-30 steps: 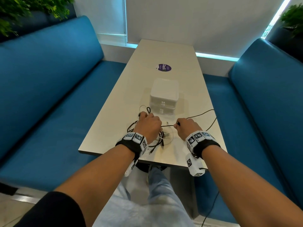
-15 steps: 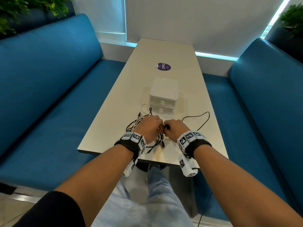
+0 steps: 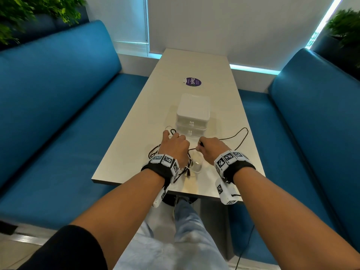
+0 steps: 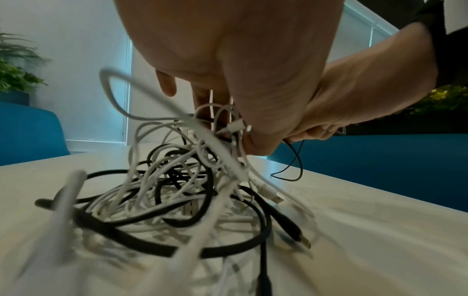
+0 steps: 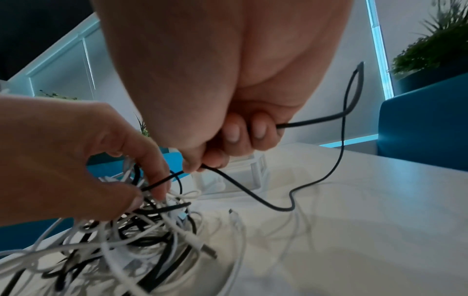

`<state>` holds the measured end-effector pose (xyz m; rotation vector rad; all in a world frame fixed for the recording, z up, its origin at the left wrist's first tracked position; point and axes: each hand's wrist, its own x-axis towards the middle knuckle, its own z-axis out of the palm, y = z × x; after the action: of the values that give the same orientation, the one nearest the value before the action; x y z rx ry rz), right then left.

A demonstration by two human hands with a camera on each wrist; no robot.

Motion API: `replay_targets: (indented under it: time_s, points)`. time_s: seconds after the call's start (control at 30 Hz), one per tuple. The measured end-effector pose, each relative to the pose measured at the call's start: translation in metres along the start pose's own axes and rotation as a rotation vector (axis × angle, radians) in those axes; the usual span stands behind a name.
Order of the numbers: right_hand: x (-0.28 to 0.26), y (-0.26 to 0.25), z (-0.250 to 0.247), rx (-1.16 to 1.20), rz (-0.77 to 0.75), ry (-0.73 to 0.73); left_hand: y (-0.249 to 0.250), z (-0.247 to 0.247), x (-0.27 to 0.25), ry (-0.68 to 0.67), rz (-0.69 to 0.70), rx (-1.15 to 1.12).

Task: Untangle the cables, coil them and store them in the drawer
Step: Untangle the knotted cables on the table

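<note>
A tangle of black and white cables (image 4: 177,200) (image 5: 142,236) lies on the near end of the table (image 3: 136,137), partly hidden in the head view under my hands. My left hand (image 3: 175,147) (image 5: 83,160) pinches the top of the tangle and lifts some strands. My right hand (image 3: 210,148) (image 5: 228,140) grips a thin black cable (image 5: 253,198) (image 3: 241,133) that runs from the tangle, through the curled fingers, and loops out to the right. The white two-drawer box (image 3: 192,114) stands just beyond the hands, with both drawers closed.
A round purple sticker (image 3: 192,82) lies on the table past the box. Blue sofas (image 3: 58,114) (image 3: 311,133) flank the table on both sides. Potted plants (image 3: 29,14) stand behind the left sofa and at the far right.
My right hand came in against the left hand half a second ago and has now drawn back a little to the right, with the black cable still in it. The left hand stays on the tangle.
</note>
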<state>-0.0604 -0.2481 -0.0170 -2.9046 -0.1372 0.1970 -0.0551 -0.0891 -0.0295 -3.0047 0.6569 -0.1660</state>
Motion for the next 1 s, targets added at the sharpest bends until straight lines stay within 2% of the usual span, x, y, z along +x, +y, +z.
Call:
replay_targets:
  time_s: [0.13,0.27,0.37,0.47,0.57,0.73,1.0]
  points:
    - [-0.001,0.009,-0.003,-0.051,0.012,0.0,-0.002,-0.001,0.002,0.012,0.012,-0.043]
    - [-0.008,0.021,-0.001,-0.128,0.075,-0.001,-0.017,0.007,-0.006,0.053,0.09,-0.269]
    - [-0.012,0.025,0.004,-0.184,0.083,-0.013,-0.027,0.017,-0.013,0.069,0.159,-0.34]
    - [-0.012,0.015,0.011,-0.228,0.06,-0.016,-0.025,0.021,-0.012,0.076,0.136,-0.367]
    - [-0.011,0.005,0.017,-0.249,0.047,0.0,-0.022,0.02,-0.009,0.062,0.147,-0.302]
    - [-0.011,-0.006,0.02,-0.006,0.059,-0.034,-0.015,0.022,-0.008,0.061,0.164,-0.173]
    - [-0.008,-0.009,0.024,0.0,0.013,-0.062,-0.014,0.025,-0.012,0.124,0.188,-0.092]
